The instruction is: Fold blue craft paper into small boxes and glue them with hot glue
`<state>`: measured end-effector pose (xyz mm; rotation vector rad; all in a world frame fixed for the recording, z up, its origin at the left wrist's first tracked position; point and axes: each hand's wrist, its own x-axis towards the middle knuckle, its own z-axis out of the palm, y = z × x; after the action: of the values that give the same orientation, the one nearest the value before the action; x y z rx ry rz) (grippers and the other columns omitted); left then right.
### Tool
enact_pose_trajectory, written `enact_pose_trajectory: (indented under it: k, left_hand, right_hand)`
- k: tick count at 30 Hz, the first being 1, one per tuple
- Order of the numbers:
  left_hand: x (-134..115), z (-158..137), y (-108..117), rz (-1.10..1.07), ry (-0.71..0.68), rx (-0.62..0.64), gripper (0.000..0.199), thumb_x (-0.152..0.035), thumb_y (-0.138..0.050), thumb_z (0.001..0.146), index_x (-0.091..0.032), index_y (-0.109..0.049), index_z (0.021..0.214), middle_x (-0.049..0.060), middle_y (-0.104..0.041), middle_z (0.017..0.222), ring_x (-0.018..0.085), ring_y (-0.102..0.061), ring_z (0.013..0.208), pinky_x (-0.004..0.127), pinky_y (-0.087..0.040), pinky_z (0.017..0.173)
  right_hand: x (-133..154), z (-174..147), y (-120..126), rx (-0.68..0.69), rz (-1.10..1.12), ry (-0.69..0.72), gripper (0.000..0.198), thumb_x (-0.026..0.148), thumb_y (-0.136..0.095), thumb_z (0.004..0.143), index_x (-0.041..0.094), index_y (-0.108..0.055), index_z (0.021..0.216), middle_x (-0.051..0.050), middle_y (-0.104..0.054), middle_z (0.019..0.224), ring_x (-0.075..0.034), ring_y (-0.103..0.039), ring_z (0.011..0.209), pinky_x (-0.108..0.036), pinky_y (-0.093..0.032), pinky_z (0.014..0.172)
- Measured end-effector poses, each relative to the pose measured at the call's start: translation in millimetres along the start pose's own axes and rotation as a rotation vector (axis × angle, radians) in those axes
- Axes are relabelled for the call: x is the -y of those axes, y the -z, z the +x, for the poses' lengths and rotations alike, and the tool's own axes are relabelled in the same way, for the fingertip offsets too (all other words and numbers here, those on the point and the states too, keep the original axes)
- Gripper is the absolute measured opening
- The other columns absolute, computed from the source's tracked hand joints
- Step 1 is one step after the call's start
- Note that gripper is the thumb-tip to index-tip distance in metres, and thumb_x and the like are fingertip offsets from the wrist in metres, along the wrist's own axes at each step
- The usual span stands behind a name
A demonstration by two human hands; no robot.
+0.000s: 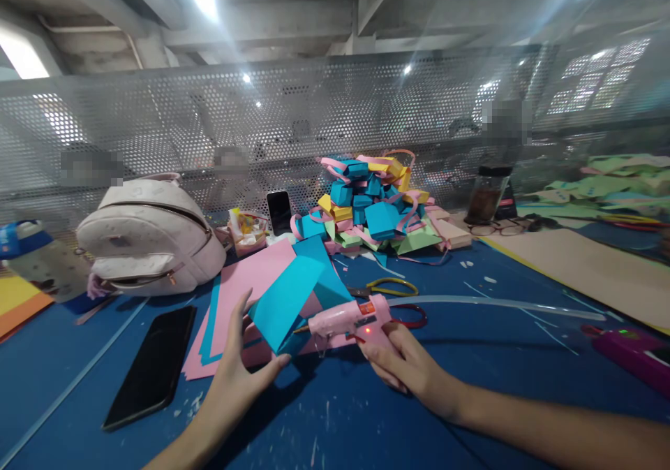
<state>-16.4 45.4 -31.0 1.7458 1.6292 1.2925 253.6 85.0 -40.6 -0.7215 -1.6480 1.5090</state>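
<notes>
Left hand (238, 355) grips blue box (287, 292) from its left side, thumb at the bottom corner, fingers on the left edge. Right hand (413, 369) closed around the glue gun (338, 320) handle; trigger finger partly hidden, can't tell if it's pressing. Box sits between the two hands, above the left thumb tip; nozzle at its lower right, touching or just beside, can't tell which. Red light showing on gun.

Step in hand looks like gluing a box edge or flap; no glue visible on it. Next move calls for a steady left grip, nozzle lined up with the seam and kept off the left thumb.

Pink sheets (256, 264) behind left fingers, scissors (392, 294) beyond right fingers, box pile (380, 218) farther past both hands.
</notes>
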Motion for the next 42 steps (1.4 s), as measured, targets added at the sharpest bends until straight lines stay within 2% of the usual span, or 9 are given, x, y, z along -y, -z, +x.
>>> enact_pose_trajectory:
  k: [8, 16, 29, 37, 42]
  left_hand:
    - [3.2, 1.7, -3.9, -0.022, -0.01, -0.072, 0.095, -0.05, -0.073, 0.072, -0.032, -0.024, 0.151, 0.013, -0.041, 0.148, 0.037, -0.047, 0.131, 0.055, -0.041, 0.106]
    - [-0.5, 0.1, -0.7, -0.021, 0.034, -0.017, 0.096, -0.048, -0.073, 0.075, -0.032, -0.018, 0.153, 0.013, -0.037, 0.15, 0.036, -0.043, 0.135, 0.055, -0.038, 0.11]
    - [2.9, 0.2, -0.6, -0.017, 0.01, -0.031, 0.095, -0.046, -0.072, 0.077, -0.033, -0.018, 0.153, 0.012, -0.037, 0.151, 0.036, -0.042, 0.136, 0.054, -0.039, 0.109]
    - [4.5, 0.4, -0.6, -0.034, 0.037, -0.032, 0.093, -0.046, -0.072, 0.077, -0.035, -0.018, 0.152, 0.011, -0.031, 0.154, 0.036, -0.041, 0.137, 0.052, -0.045, 0.105]
    - [5.4, 0.9, -3.3, -0.041, 0.051, -0.063, 0.094, -0.047, -0.073, 0.075, -0.035, -0.019, 0.151, 0.011, -0.034, 0.153, 0.036, -0.042, 0.136, 0.054, -0.041, 0.108]
  right_hand:
    - [4.7, 0.3, -0.6, -0.034, -0.01, -0.031, 0.047, 0.065, -0.058, 0.085, 0.02, -0.047, 0.084, 0.011, -0.038, 0.048, -0.007, -0.031, 0.04, -0.022, -0.023, 0.038]
    - [4.8, 1.0, 0.3, -0.04, -0.005, -0.024, 0.042, 0.06, -0.057, 0.089, 0.02, -0.045, 0.078, 0.01, -0.039, 0.049, -0.007, -0.033, 0.04, -0.022, -0.024, 0.04]
    - [-2.8, 3.2, 4.4, -0.038, -0.011, 0.047, 0.046, 0.054, -0.055, 0.093, 0.021, -0.043, 0.063, 0.008, -0.037, 0.045, -0.007, -0.033, 0.038, -0.022, -0.024, 0.038]
    - [-1.6, 3.8, 4.1, -0.044, 0.001, 0.052, 0.046, 0.055, -0.055, 0.093, 0.021, -0.043, 0.065, 0.008, -0.037, 0.045, -0.006, -0.033, 0.037, -0.022, -0.023, 0.038]
    - [-3.1, 3.4, 4.4, -0.039, -0.008, 0.064, 0.047, 0.054, -0.055, 0.093, 0.02, -0.043, 0.063, 0.008, -0.037, 0.045, -0.006, -0.033, 0.037, -0.022, -0.024, 0.037]
